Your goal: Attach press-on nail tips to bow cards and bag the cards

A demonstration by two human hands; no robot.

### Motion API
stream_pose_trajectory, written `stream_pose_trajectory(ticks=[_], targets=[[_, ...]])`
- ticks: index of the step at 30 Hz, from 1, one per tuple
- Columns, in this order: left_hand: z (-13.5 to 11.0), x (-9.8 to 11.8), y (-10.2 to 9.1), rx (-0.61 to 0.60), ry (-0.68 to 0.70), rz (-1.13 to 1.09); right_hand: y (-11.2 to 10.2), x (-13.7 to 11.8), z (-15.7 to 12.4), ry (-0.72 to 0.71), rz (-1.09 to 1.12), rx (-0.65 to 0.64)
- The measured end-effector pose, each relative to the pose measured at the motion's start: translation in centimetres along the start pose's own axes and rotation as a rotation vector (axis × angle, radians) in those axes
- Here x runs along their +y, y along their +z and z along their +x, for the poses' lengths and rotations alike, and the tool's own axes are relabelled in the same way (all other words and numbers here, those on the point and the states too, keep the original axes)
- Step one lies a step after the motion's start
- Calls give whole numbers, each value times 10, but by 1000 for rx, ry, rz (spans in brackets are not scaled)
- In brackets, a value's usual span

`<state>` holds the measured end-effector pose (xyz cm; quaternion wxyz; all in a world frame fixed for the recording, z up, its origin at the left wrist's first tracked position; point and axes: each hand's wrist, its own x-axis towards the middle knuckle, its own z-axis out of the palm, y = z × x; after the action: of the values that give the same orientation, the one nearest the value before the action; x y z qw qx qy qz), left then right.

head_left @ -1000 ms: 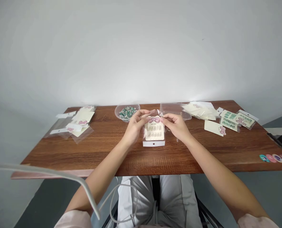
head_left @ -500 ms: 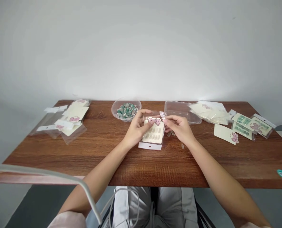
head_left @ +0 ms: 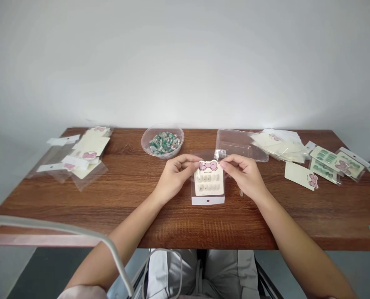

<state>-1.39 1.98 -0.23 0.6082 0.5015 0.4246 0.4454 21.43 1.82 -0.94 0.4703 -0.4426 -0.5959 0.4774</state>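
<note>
- Left hand (head_left: 175, 176): fingers curled inward, fingertips (head_left: 195, 160) closed on the upper edge of the clear bag (head_left: 203, 155), just left of the pink bow.
- Right hand (head_left: 244, 176): fingers likewise closed on the same edge, just right of the bow.
- Cream nail card (head_left: 209, 182): lies inside the bag, between the hands, printed with a pink bow and two rows of press-on nails; white header strip (head_left: 208, 200) at the near end.
- Clear bowl (head_left: 144, 143): beyond the left hand, holding green-and-clear nails (head_left: 164, 143).
- Clear plastic tray (head_left: 241, 143): beyond the right hand.
- Bagged cards (head_left: 90, 151): pile at the far left.
- Green nail sets (head_left: 326, 160): far right on the wooden counter (head_left: 185, 224).
</note>
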Motion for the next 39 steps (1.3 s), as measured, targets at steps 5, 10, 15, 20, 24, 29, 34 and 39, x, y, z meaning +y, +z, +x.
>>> stream_pose_trajectory(ticks=[5,10,15,20,24,29,34,39], targets=[[-3,0,2,35,38,96,1,1,-2,54,42,13],[-4,0,2,33,59,141,1,5,-3,54,49,19],[-5,0,2,6,64,144,0,3,-2,27,23,1],[-5,-1,1,-2,64,105,-4,1,-2,23,19,-8],[-5,-1,0,-14,94,68,-6,1,-2,29,27,-35],[-7,2,-1,-47,101,48,-7,0,-3,-20,52,-42],[-8,7,-2,-120,72,17,-8,1,-4,-51,127,-67],[-10,9,-4,-170,53,17,-10,5,-4,-22,214,-104]])
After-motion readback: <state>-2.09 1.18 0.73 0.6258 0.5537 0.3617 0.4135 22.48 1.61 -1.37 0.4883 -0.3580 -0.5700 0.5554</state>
